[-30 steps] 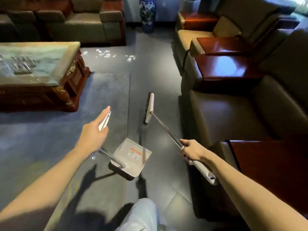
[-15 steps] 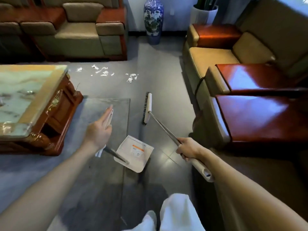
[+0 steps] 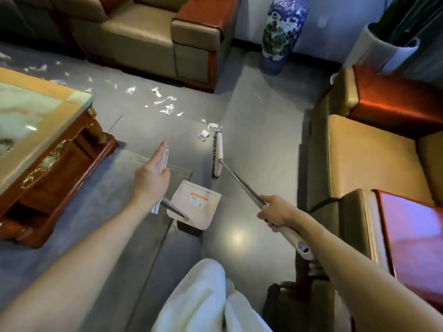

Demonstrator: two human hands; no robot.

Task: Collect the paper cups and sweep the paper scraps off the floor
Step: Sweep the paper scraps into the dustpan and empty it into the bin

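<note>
White paper scraps (image 3: 165, 105) lie scattered on the grey floor ahead, between the table and the far sofa. My right hand (image 3: 275, 213) grips the metal handle of a broom; the broom head (image 3: 217, 155) sits just right of the nearest scraps (image 3: 207, 131). My left hand (image 3: 152, 177) holds the white grip of the dustpan handle, index finger stretched along it. The white dustpan (image 3: 195, 203) hangs low over the floor below that hand. No paper cups are in sight.
A marble-topped wooden coffee table (image 3: 45, 140) stands at the left on a grey rug (image 3: 72, 236). Sofas with red wooden armrests line the back (image 3: 153, 32) and right (image 3: 374, 154). A blue-and-white vase (image 3: 279, 32) and a white planter (image 3: 381, 47) stand at the far wall.
I have walked forward: the scraps are much closer and the broom head has come up beside the nearest ones. Both hands keep their holds.
</note>
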